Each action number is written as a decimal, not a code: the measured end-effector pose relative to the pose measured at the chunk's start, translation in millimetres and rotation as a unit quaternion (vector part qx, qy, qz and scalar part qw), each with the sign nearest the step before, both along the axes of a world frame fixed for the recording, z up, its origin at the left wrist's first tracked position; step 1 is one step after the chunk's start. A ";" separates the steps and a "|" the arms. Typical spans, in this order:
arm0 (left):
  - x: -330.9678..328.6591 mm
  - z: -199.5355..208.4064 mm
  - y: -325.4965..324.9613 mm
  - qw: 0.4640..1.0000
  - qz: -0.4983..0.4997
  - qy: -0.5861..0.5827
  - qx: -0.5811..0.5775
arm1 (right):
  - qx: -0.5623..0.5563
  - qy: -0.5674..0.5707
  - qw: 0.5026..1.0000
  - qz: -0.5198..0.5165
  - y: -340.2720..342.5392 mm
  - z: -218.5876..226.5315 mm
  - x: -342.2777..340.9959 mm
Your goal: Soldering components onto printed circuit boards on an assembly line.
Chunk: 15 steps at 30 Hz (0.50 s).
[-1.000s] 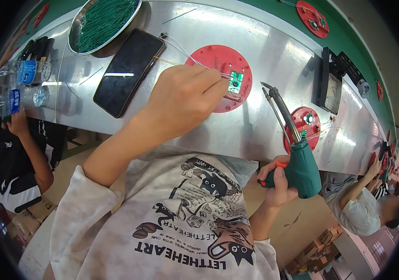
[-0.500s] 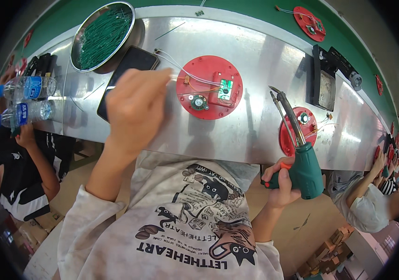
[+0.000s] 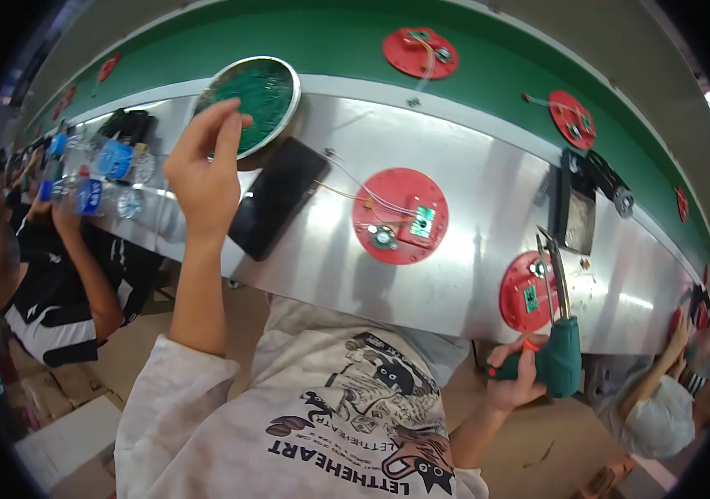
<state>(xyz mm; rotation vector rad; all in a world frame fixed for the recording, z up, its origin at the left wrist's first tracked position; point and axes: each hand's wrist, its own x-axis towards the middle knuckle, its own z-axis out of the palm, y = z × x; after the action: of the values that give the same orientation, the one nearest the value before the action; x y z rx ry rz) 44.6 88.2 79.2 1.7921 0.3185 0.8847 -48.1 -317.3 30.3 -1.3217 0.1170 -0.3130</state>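
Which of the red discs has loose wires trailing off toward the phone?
The big red disc on the steel bench, straight ahead of the person. Its wires run left toward the black phone; the others lack that.

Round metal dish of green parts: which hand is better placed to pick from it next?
Left, probably. The left hand is raised at the rim of the dish, fingers free. The right hand is low by the bench edge, gripping the green soldering gun.

Bare steel bench (image 3: 471, 158) open between phone (image 3: 278, 196) and red disc (image 3: 400, 216); wires (image 3: 355, 187) cross it. Water bottles (image 3: 106, 170) crowd the left end.
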 end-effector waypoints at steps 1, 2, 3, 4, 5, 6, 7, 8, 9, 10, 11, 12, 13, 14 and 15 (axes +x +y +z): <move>8.1 -0.8 22.5 0.990 0.027 0.069 0.117 | 0.020 0.010 1.000 -0.013 -0.4 -1.5 -1.1; 12.6 -0.8 42.8 0.961 0.055 0.139 0.231 | 0.026 0.006 1.000 -0.007 1.1 -2.4 1.6; 13.8 -5.5 64.0 0.961 0.059 0.135 0.233 | 0.019 0.006 1.000 0.001 0.9 -3.0 3.8; 15.3 -15.6 84.3 0.918 0.065 0.188 0.344 | 0.008 0.007 1.000 0.003 -0.4 -2.8 3.6; 20.0 -14.6 84.1 0.858 0.067 0.236 0.451 | 0.005 0.005 1.000 -0.004 0.7 -2.0 4.3; 21.5 -15.4 78.5 0.861 0.060 0.232 0.449 | 0.008 -0.001 1.000 0.002 3.7 -1.8 7.3; 20.3 -1.9 57.2 0.839 0.073 0.168 0.512 | 0.011 -0.006 1.000 0.005 6.8 -1.5 9.2; 17.3 5.9 34.7 0.812 0.088 0.101 0.568 | 0.005 -0.006 1.000 -0.003 8.7 -1.6 9.8; 15.6 6.4 8.2 0.844 -0.047 0.072 0.529 | 0.006 -0.005 1.000 -0.007 9.5 -1.3 9.9; 13.9 6.9 -21.4 0.857 -0.177 0.042 0.481 | 0.010 -0.004 1.000 -0.006 8.5 -1.9 10.1; 14.1 10.3 -47.8 0.850 -0.312 0.040 0.422 | 0.013 -0.002 1.000 -0.007 7.3 -2.6 11.6; 14.0 12.3 -72.2 0.818 -0.346 0.056 0.457 | 0.012 -0.006 1.000 -0.006 4.5 -2.7 12.8; 21.5 3.1 -83.7 0.786 -0.351 0.041 0.507 | 0.016 -0.017 1.000 -0.008 2.2 -2.0 13.5; 29.7 -5.5 -89.3 0.787 -0.348 0.037 0.508 | 0.020 -0.027 0.999 -0.014 1.0 -0.6 12.8; 41.5 -12.7 -92.5 0.766 -0.406 0.074 0.493 | 0.018 -0.033 0.999 -0.014 0.8 2.2 12.9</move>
<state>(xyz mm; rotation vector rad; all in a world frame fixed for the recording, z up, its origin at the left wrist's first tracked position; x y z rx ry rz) 86.1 -4.2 66.5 2.5993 -0.9815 0.2231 -35.2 -316.5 32.5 -1.2730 0.0857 -0.3754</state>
